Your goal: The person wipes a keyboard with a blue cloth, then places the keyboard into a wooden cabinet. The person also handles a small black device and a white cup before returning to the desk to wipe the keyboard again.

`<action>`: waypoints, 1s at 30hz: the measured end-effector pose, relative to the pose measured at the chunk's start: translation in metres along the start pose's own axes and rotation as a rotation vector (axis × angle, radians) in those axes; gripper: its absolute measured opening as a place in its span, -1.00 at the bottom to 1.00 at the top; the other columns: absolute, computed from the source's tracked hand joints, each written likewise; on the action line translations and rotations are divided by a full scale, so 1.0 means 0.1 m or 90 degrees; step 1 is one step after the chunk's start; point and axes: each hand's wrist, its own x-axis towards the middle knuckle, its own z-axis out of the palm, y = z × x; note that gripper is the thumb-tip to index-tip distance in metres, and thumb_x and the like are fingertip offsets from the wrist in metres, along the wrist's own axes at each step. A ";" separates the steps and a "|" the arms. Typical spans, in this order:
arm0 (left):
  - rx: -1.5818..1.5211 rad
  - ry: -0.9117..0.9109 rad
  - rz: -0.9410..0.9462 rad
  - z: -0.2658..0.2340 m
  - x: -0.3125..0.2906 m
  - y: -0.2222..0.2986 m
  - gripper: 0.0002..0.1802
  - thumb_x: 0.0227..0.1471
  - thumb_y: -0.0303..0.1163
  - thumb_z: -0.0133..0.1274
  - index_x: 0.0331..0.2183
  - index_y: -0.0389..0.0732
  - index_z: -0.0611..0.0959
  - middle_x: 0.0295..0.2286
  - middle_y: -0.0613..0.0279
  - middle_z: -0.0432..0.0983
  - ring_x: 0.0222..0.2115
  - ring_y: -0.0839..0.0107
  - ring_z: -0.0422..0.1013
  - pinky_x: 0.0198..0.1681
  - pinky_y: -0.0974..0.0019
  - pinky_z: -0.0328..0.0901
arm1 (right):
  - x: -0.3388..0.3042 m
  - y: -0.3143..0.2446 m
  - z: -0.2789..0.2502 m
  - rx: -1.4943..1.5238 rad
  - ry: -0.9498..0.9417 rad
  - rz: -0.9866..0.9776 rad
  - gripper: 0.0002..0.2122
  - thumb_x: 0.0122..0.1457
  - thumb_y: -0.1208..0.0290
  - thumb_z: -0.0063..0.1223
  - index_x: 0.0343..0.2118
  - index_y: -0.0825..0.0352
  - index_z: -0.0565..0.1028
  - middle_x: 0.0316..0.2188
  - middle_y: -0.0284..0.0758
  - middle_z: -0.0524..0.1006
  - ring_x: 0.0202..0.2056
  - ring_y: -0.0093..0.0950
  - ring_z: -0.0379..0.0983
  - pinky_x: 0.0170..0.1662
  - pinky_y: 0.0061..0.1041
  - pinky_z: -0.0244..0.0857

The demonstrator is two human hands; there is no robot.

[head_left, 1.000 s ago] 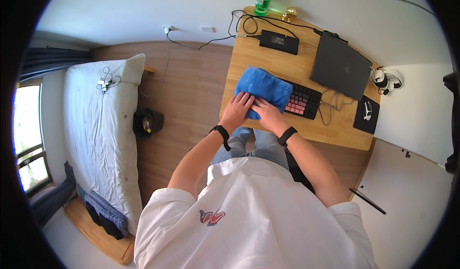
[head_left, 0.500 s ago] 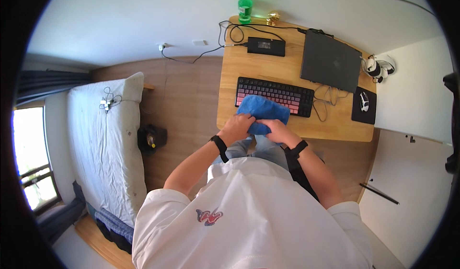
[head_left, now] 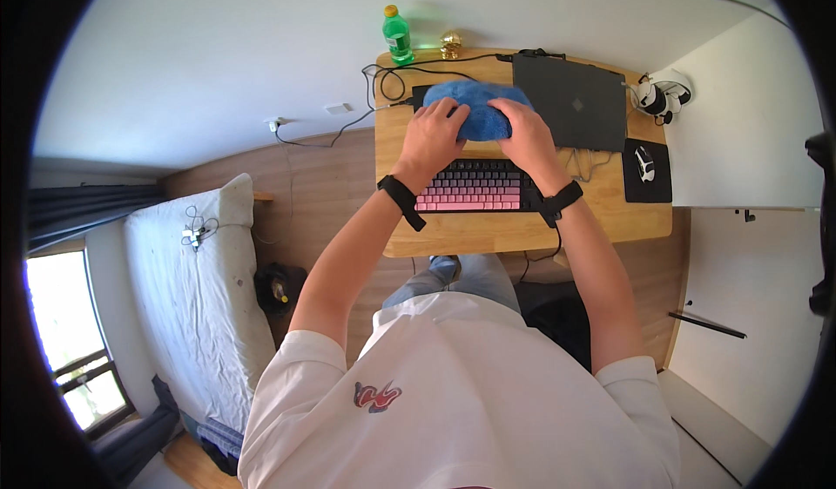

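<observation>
A folded blue cloth [head_left: 479, 101] is stretched between my two hands above the desk, beyond the keyboard. My left hand [head_left: 435, 134] grips its left end, fingers curled over the fabric. At the right end, my right hand [head_left: 526, 134] pinches it with the thumb toward the middle. Behind the cloth, a black power adapter [head_left: 419, 97] shows only at its left edge. The keyboard [head_left: 470, 195], with black, grey and pink keys, lies between my wrists and is partly covered by my forearms.
A closed dark laptop [head_left: 570, 101] lies right of the cloth. Farther right are a white headset [head_left: 666, 97] and a white mouse [head_left: 644, 164] on a black pad. A green bottle [head_left: 397, 38] and gold ornament [head_left: 450, 47] stand at the wooden desk's [head_left: 601, 221] back edge, near black cables.
Both hands have carried the blue cloth forward, from the keyboard's near side to over the power adapter. My hands have spread apart and more of the keyboard's near rows shows.
</observation>
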 end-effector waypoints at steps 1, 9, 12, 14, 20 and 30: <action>0.007 0.019 0.012 0.03 0.00 -0.01 -0.48 -0.29 -0.51 0.32 -0.15 -0.17 0.61 -0.21 0.16 0.48 -0.16 0.09 0.47 -0.13 0.14 0.43 | -0.01 0.04 0.04 -0.018 0.040 -0.039 -0.52 -0.13 0.68 0.21 -0.04 0.34 0.53 -0.10 -0.14 0.59 -0.03 -0.14 0.50 0.00 -0.24 0.41; -0.032 -0.263 -0.086 0.93 -0.98 -0.17 -0.36 -0.32 -0.52 0.35 -0.08 -0.19 0.53 0.16 -0.04 0.29 0.20 -0.04 0.23 0.13 0.08 0.35 | -0.91 0.50 1.06 -0.053 -0.179 0.008 -0.56 -0.07 0.68 0.16 -0.04 0.30 0.56 0.03 -0.10 0.53 0.06 -0.16 0.44 0.08 -0.20 0.35; -0.027 -0.263 -0.100 1.10 -1.26 -0.10 -0.43 -0.25 -0.61 0.25 -0.08 -0.21 0.53 0.19 -0.09 0.24 0.22 -0.09 0.18 0.18 0.08 0.32 | -1.16 0.44 1.22 -0.105 -0.141 0.009 -0.62 0.01 0.64 0.10 -0.06 0.27 0.58 0.04 -0.12 0.53 0.09 -0.21 0.42 0.11 -0.20 0.29; -0.031 -0.255 -0.112 1.13 -1.30 -0.05 -0.49 -0.19 -0.69 0.14 -0.09 -0.23 0.53 0.19 -0.11 0.25 0.23 -0.10 0.18 0.18 0.06 0.31 | -1.22 0.44 1.25 -0.107 -0.145 0.014 -0.65 0.03 0.61 0.08 -0.07 0.26 0.59 0.04 -0.14 0.53 0.10 -0.23 0.41 0.13 -0.21 0.26; -0.031 -0.228 -0.110 1.18 -1.36 0.05 -0.53 -0.15 -0.71 0.08 -0.10 -0.26 0.53 0.16 -0.17 0.28 0.21 -0.16 0.18 0.19 0.03 0.28 | -1.30 0.42 1.26 -0.113 -0.171 0.039 -0.62 0.01 0.62 0.07 -0.05 0.27 0.59 0.06 -0.15 0.53 0.13 -0.21 0.39 0.14 -0.23 0.27; -0.059 -0.258 -0.120 1.17 -1.68 0.23 -0.50 -0.21 -0.67 0.13 -0.11 -0.28 0.53 0.14 -0.20 0.30 0.21 -0.19 0.17 0.24 0.02 0.22 | -1.68 0.27 1.28 -0.120 -0.150 0.052 -0.72 0.09 0.52 0.01 -0.14 0.25 0.62 0.01 -0.21 0.56 0.09 -0.29 0.41 0.11 -0.26 0.25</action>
